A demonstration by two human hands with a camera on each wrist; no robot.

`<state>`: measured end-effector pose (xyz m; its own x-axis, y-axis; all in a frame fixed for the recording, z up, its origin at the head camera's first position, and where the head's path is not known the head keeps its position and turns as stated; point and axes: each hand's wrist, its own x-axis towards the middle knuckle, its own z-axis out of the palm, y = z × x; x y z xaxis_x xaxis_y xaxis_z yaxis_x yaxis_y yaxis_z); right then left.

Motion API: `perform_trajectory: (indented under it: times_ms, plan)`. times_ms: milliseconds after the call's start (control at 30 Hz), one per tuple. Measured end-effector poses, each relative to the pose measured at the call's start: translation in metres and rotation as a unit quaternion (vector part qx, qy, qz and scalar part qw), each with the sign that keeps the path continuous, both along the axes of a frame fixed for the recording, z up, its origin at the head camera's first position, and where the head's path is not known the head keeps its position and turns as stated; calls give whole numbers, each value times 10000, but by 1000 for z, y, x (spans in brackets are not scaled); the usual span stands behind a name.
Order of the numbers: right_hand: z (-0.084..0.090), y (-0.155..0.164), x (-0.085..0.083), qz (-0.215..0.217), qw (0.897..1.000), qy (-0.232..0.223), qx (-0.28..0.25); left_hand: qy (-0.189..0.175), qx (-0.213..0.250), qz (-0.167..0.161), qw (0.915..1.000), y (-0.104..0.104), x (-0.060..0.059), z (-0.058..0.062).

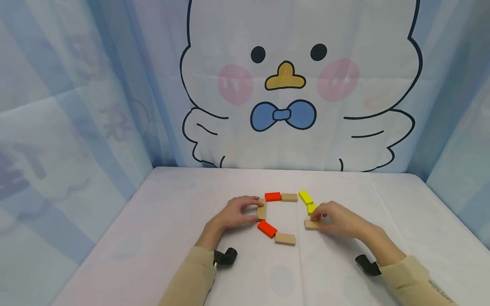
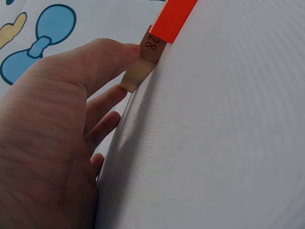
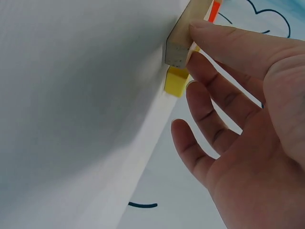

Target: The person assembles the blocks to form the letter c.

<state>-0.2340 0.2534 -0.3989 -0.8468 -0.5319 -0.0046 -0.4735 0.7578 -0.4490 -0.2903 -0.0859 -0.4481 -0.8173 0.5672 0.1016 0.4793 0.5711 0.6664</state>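
Two hands set small blocks into a ring on a white-covered bench.

The left hand (image 1: 234,213) has its grip pinched on a plain wooden block (image 1: 261,208) at the left side of the ring, thumb and fingers curled around its ends; the left wrist view shows the thumb pressed on this block, which bears a handwritten number, with a red block (image 2: 173,18) just beyond it. The right hand (image 1: 338,219) grips another plain wooden block (image 1: 311,225) at the ring's right side, fingertips on top, just beside a yellow block (image 1: 311,208). Further round lie a second yellow block (image 1: 305,196), a wooden block (image 1: 289,197) and a red block (image 1: 273,196) at the far side, and a red block (image 1: 266,228) touching a wooden block (image 1: 285,239) at the near side. A curtain printed with a cartoon bird (image 1: 298,85) hangs behind the bench (image 1: 172,238).
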Motion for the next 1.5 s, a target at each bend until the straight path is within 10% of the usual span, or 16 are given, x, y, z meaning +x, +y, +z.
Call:
perform_trajectory:
  times_ms: [1500]
  plan:
    - [-4, -18, 6, 926, 9956, -96, -110, 18, -34, 70, 10000, 0, -2, -3]
